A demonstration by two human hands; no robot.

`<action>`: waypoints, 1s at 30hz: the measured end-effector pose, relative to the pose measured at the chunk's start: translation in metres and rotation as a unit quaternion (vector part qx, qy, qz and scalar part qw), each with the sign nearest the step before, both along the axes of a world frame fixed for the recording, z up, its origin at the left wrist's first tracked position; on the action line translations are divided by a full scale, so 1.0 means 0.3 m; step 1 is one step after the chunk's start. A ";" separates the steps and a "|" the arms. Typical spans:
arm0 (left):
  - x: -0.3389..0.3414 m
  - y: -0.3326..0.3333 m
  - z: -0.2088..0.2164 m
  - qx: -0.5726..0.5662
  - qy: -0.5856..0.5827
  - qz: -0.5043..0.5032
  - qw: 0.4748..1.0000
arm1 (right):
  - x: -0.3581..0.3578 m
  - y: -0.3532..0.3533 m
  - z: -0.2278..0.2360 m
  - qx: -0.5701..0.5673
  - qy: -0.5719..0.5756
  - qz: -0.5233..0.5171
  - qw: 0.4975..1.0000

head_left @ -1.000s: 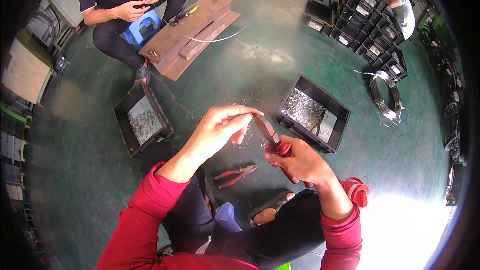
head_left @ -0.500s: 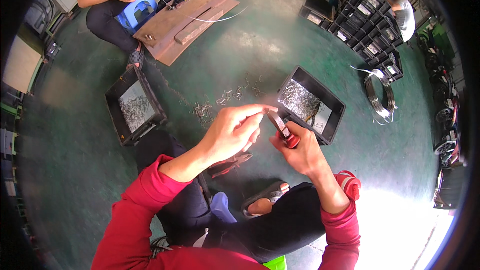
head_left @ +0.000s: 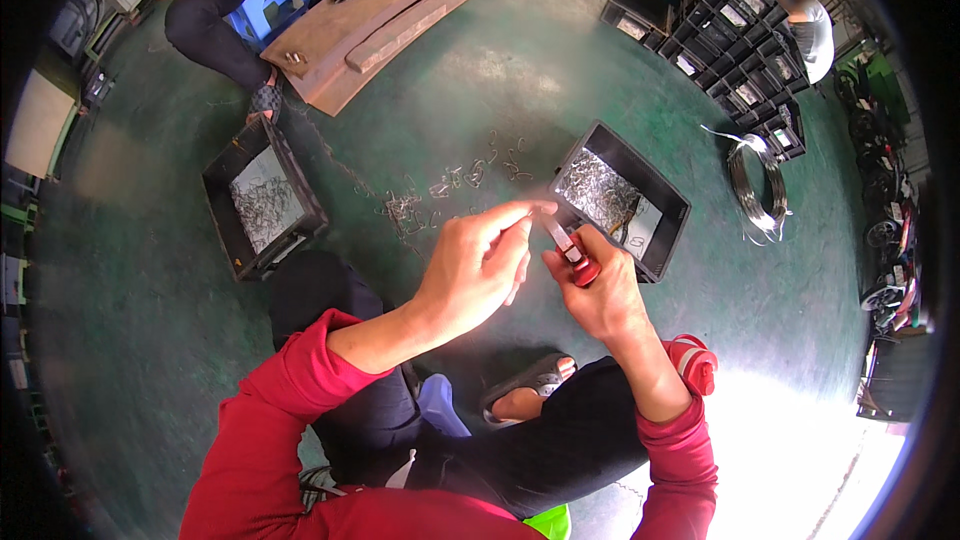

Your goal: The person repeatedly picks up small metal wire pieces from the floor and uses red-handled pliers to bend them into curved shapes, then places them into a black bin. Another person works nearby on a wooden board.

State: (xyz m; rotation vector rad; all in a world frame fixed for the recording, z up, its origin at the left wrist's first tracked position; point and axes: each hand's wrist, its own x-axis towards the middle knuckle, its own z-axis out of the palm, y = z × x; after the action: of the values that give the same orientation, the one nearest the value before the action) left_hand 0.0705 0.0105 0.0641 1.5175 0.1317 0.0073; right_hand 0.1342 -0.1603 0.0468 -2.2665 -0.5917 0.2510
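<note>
My right hand is wrapped round red-handled pliers, whose metal jaws tilt up and left toward my other hand's fingertips. My left hand is closed in a pinch, with the index finger stretched out to the jaws. Whatever lies between its fingertips is too small to make out. Just beyond the pliers is a black crate holding a heap of small bent wire pieces. More bent wire pieces lie scattered on the green floor beyond my left hand.
Another black crate with wire pieces stands at the left. A rusty metal slab lies near a seated person on a blue stool. Stacked crates and a wire coil are at the right.
My left hand has shifted slightly down and right, and my right hand slightly right. The pliers lean a little more to the left. A second pair of pliers seen below my left hand no longer shows.
</note>
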 end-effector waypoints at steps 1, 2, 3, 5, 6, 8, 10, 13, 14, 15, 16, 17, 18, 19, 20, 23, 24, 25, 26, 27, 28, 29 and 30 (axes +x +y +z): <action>-0.001 -0.002 0.001 0.000 0.000 0.001 1.000 | 0.002 0.001 -0.006 0.000 -0.010 -0.002 1.000; -0.001 -0.004 0.001 -0.007 0.000 0.004 1.000 | 0.003 0.001 -0.012 -0.002 -0.020 -0.004 1.000; -0.002 -0.006 0.002 -0.014 0.001 0.006 1.000 | 0.005 0.001 -0.017 -0.003 -0.036 -0.006 0.999; -0.003 -0.007 0.001 -0.021 0.002 0.008 1.000 | 0.004 0.002 -0.028 -0.013 -0.060 -0.016 0.998; -0.002 -0.006 0.000 -0.021 0.002 0.008 1.000 | 0.004 0.001 -0.033 -0.016 -0.081 -0.019 0.996; 0.001 0.000 -0.005 -0.012 0.009 -0.004 1.000 | 0.003 -0.001 -0.037 -0.021 -0.080 -0.023 0.996; 0.012 0.021 -0.012 0.004 0.022 -0.029 0.999 | 0.004 -0.006 -0.034 -0.023 -0.069 -0.014 0.997; 0.037 0.051 -0.025 0.044 -0.001 -0.048 0.998 | 0.007 -0.019 -0.008 -0.047 -0.033 0.013 0.998; 0.047 0.060 -0.029 0.025 0.004 -0.036 0.999 | 0.009 -0.023 0.004 -0.018 0.037 0.020 0.999; 0.056 0.069 -0.033 0.003 0.006 -0.025 1.000 | 0.007 -0.034 0.021 -0.003 0.119 0.017 0.993; 0.063 0.077 -0.035 -0.019 0.014 -0.012 1.000 | 0.004 -0.040 0.035 0.012 0.201 0.015 0.979; 0.071 0.089 -0.036 -0.080 0.021 -0.006 0.997 | 0.003 -0.039 0.044 0.039 0.274 0.043 0.960; 0.073 0.090 -0.037 -0.116 0.009 0.006 0.993 | 0.002 -0.040 0.053 0.065 0.345 0.071 0.934; 0.077 0.089 -0.037 -0.151 0.003 0.021 0.988 | 0.002 -0.042 0.060 0.090 0.412 0.098 0.901; 0.080 0.087 -0.035 -0.187 0.001 0.035 0.982 | 0.002 -0.043 0.067 0.099 0.477 0.112 0.866; 0.075 0.076 -0.025 -0.203 -0.013 0.022 0.979 | -0.022 -0.031 0.067 0.189 0.574 0.168 0.779; 0.074 0.068 -0.022 -0.201 -0.016 0.023 0.979 | -0.028 -0.030 0.067 0.200 0.601 0.173 0.755; 0.073 0.060 -0.019 -0.205 -0.023 0.023 0.978 | -0.028 -0.028 0.068 0.207 0.606 0.192 0.744; 0.070 0.053 -0.016 -0.208 -0.031 0.023 0.977 | -0.030 -0.027 0.069 0.204 0.615 0.184 0.739; 0.068 0.048 -0.013 -0.216 -0.048 0.022 0.975 | -0.031 -0.024 0.070 0.209 0.624 0.182 0.730; 0.067 0.043 -0.012 -0.210 -0.050 0.025 0.976 | -0.031 -0.023 0.073 0.219 0.635 0.181 0.718; 0.067 0.039 -0.011 -0.209 -0.061 0.026 0.976 | -0.029 -0.022 0.076 0.220 0.633 0.182 0.720; 0.067 0.037 -0.011 -0.210 -0.077 0.026 0.974 | -0.028 -0.019 0.079 0.225 0.633 0.184 0.718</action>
State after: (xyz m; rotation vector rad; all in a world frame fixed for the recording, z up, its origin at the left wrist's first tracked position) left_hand 0.0907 0.0218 0.0609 1.0851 0.0439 0.1310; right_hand 0.1259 -0.1661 0.0706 -1.0336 -0.2551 1.5070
